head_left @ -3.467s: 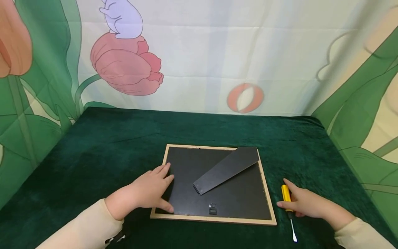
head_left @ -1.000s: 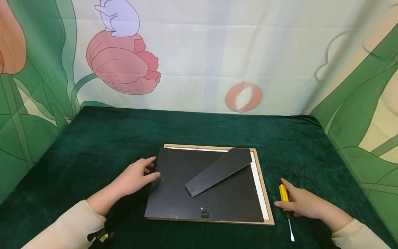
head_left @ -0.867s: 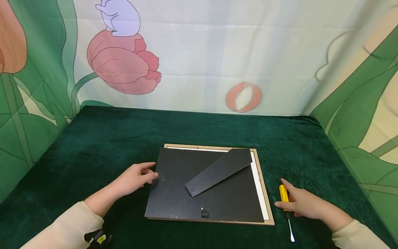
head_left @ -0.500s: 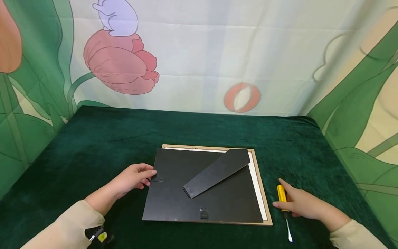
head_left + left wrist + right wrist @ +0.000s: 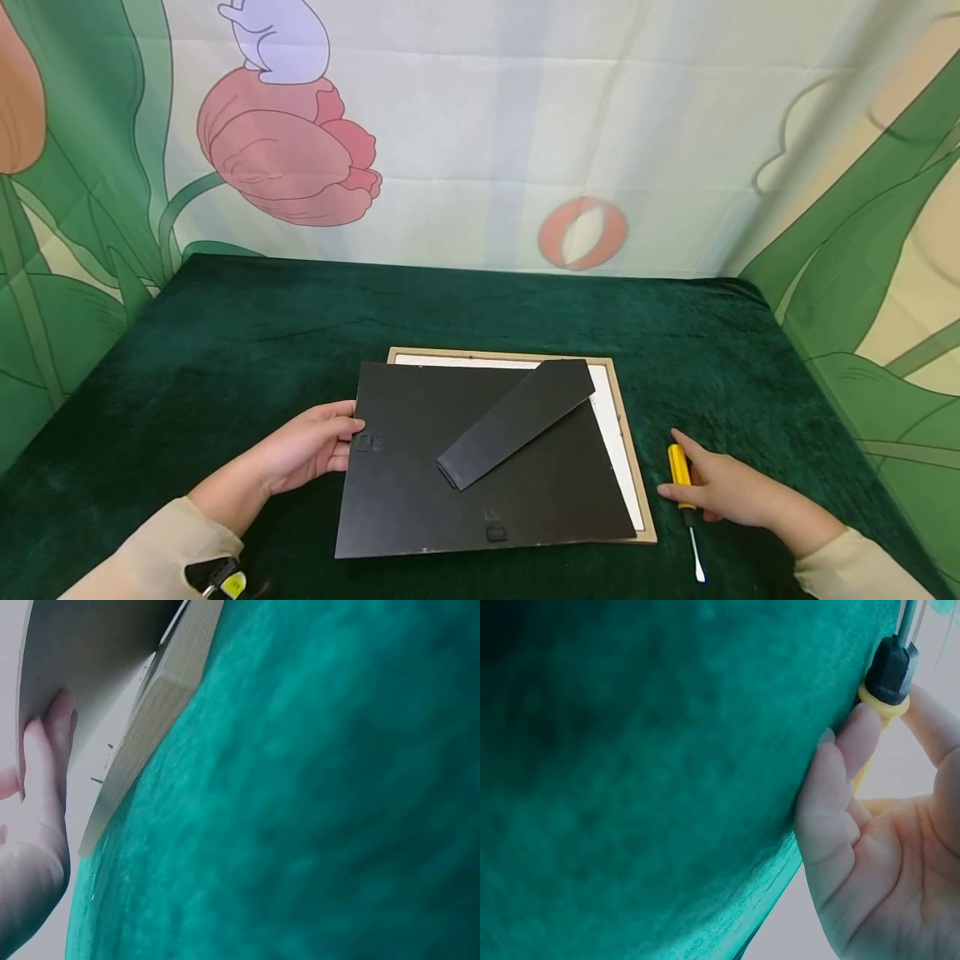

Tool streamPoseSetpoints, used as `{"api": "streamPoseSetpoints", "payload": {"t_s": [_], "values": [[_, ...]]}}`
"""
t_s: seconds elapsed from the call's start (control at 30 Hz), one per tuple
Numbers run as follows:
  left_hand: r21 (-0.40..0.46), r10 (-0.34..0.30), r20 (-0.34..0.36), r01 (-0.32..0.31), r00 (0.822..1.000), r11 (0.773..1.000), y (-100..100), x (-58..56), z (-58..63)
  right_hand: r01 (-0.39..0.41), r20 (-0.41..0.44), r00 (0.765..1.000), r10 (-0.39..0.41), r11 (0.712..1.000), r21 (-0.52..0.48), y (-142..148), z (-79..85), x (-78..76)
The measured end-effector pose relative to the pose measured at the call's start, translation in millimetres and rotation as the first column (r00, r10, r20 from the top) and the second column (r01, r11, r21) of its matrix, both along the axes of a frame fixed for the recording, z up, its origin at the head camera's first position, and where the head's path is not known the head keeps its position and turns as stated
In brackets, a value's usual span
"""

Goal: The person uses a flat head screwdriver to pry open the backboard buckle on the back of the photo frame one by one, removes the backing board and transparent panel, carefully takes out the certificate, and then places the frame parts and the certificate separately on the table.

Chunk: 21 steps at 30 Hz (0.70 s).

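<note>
My left hand [image 5: 307,443] pinches the left edge of a black backing board [image 5: 405,475], thumb on top and fingers underneath. The board's left side is raised off the wooden picture frame [image 5: 628,442], as the left wrist view also shows, with the pale underside of the board [image 5: 90,652] over the frame's edge [image 5: 150,712]. A black easel stand [image 5: 517,425] lies slantwise on the board. White backing [image 5: 617,454] shows along the right and far sides. To the right, my right hand [image 5: 731,487] holds a flathead screwdriver by its yellow handle [image 5: 680,471], tip toward me.
A dark green velvet cloth [image 5: 262,333] covers the table. Behind it hangs a curtain [image 5: 465,125] printed with tulips and a rabbit. Small metal tabs [image 5: 97,780] stick out from the frame's inner edge.
The backing board has come out of the frame, slid left and tilted up at its left side, uncovering white backing. My left hand has gripped its edge. The right hand keeps the screwdriver in place.
</note>
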<state>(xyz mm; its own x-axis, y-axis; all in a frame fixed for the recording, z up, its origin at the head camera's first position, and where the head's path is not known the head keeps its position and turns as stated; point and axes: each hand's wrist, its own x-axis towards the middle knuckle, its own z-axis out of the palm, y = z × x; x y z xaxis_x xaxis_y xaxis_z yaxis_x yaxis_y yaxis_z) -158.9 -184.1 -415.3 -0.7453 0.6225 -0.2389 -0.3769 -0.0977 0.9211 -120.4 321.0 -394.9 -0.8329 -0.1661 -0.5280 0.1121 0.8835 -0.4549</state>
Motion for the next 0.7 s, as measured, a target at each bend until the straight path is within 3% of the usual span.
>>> {"api": "streamPoseSetpoints", "payload": {"t_s": [0.3, 0.7], "values": [[0.118, 0.035, -0.007, -0.034, 0.999, 0.992, -1.8, 21.8, 0.3, 0.003, 0.002, 1.0, -0.003, 1.0, -0.004, 1.7, -1.1, 1.1], [0.186, 0.062, -0.004, -0.06, 0.998, 0.981, -9.7, 35.4, -1.1, 0.007, -0.006, 1.0, -0.007, 1.0, 0.011, 0.3, -1.1, 1.3]]}}
